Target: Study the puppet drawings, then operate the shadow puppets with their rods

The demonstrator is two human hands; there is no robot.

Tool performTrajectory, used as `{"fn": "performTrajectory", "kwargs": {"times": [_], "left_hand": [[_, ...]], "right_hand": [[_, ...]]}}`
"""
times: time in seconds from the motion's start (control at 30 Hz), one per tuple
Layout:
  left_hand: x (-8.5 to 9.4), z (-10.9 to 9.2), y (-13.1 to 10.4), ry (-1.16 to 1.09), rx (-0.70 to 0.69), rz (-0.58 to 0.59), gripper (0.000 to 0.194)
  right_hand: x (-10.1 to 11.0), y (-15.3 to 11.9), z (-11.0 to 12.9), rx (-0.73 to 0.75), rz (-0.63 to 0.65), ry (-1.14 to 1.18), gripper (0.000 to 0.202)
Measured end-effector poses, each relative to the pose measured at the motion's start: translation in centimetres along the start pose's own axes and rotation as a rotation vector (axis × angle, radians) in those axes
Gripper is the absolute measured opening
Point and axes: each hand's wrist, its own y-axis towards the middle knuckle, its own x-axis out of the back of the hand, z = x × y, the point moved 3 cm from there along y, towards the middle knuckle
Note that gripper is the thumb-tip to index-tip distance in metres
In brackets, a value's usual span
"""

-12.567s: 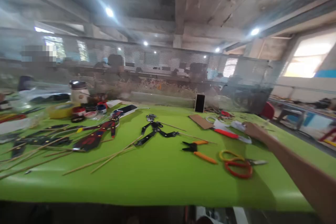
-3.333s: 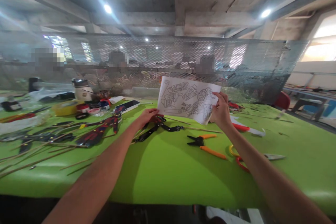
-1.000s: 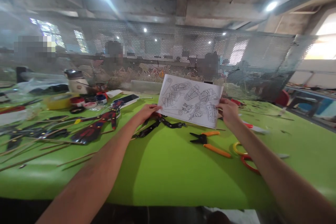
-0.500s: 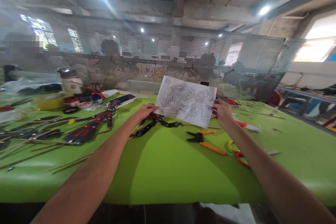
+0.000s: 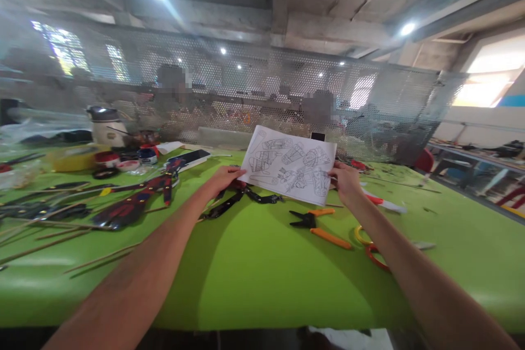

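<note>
A white sheet of paper point(image 5: 276, 167) printed with black line drawings is held up above the table, slightly tilted. My left hand point(image 5: 227, 179) pinches its left edge; my right hand point(image 5: 346, 179) grips the right edge. Below the sheet lies a black jointed figure piece point(image 5: 229, 202), partly hidden behind the paper and my left hand. Pliers with orange handles point(image 5: 326, 232) rest on the green table point(image 5: 262, 284) in front of the sheet. Scissors with red and yellow handles point(image 5: 374, 254) lie partly under my right forearm.
To the left are a dark red painted figure part point(image 5: 131, 208), thin wooden sticks point(image 5: 102, 260), paint jars point(image 5: 147, 154) and a beige kettle point(image 5: 109, 128). A white phone-like device point(image 5: 192, 159) lies behind them. A perforated metal screen point(image 5: 246, 93) stands along the table's back.
The paper and both hands sit slightly lower in the picture, and the view has shifted a little. Both hands keep hold of the sheet.
</note>
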Motion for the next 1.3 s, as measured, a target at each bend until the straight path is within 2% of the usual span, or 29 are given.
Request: {"fn": "performTrajectory", "kwargs": {"times": [0.3,0.5,0.63,0.77,0.87,0.97,1.13,1.3], "left_hand": [[0.2,0.0,0.1,0.003,-0.034,0.000,0.018],[0.4,-0.2,0.2,0.013,-0.099,-0.096,0.026],[0.4,-1.5,-0.1,-0.070,-0.193,-0.238,0.030],[0.6,-3.9,-0.9,-0.265,-0.341,-0.312,0.032],[0.8,-5.3,-1.4,-0.504,-0.409,-0.226,0.031],[0.6,-6.1,-1.9,-0.645,-0.369,-0.135,0.025],[-0.5,-6.7,-2.9,-0.665,-0.315,-0.077,0.029],[-1.4,-6.7,-3.2,-0.623,-0.336,0.129,0.039]], "right_hand": [[0.1,0.1,0.0,-0.009,-0.012,0.014,0.021],[0.1,0.2,-0.4,-0.051,0.015,0.040,0.024],[0.0,0.0,-0.3,-0.054,0.077,0.062,0.024],[-0.6,-0.7,0.2,-0.108,0.241,0.143,0.032],[-1.0,-1.3,0.7,-0.115,0.370,0.246,0.037],[-1.4,-2.0,1.1,-0.133,0.467,0.293,0.037],[-1.9,-3.0,0.7,-0.189,0.584,0.207,0.031],[-2.2,-3.3,-0.1,-0.208,0.569,0.165,0.041]]}}
